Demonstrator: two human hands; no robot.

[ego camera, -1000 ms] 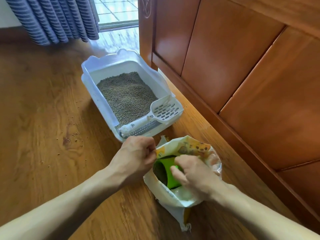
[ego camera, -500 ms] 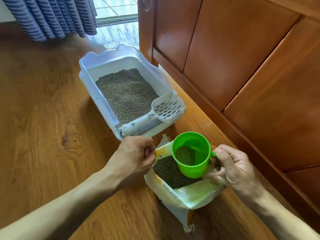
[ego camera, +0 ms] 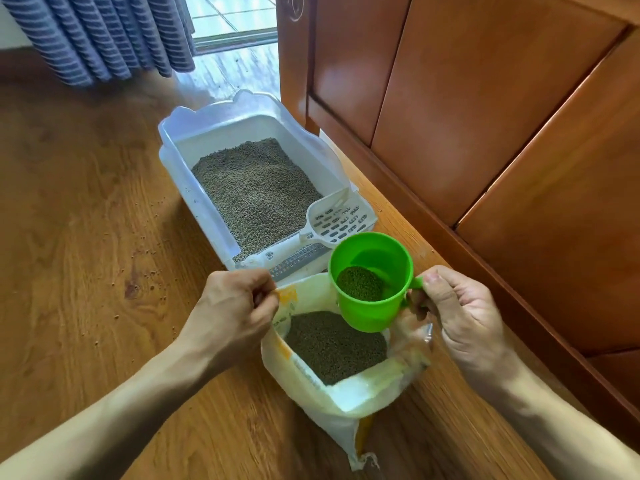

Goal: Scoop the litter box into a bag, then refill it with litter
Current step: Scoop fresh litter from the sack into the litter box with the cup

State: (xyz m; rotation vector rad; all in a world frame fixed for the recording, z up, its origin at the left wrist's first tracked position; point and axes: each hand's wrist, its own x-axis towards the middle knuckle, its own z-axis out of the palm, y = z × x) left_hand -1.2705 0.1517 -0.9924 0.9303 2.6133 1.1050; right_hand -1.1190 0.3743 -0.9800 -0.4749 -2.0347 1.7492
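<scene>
The right hand (ego camera: 460, 317), at the lower right of the frame, has its fingers curled around the handle of a green cup (ego camera: 372, 282), with the thumb on top of the handle. The cup is held upright above the far edge of an open litter bag (ego camera: 349, 393) and has a small heap of dark litter in its bottom. The left hand (ego camera: 235, 313), just left of the bag in the lower middle of the frame, is closed into a fist and pinches the bag's near left rim, holding the mouth open. Inside the bag, dark green-brown litter is visible. The bag stands on a wooden floor (ego camera: 86, 237), where stray grains are scattered to the left.

Just beyond the bag, in the middle of the frame, sits the white litter box (ego camera: 194, 199), filled with a bed of brownish litter. A white slotted scoop (ego camera: 337, 221) rests across its near right corner, its handle lying along the near rim. A wooden cabinet (ego camera: 485, 116) fills the right side, close beside the box. A striped blue curtain (ego camera: 100, 32) hangs at the upper left.
</scene>
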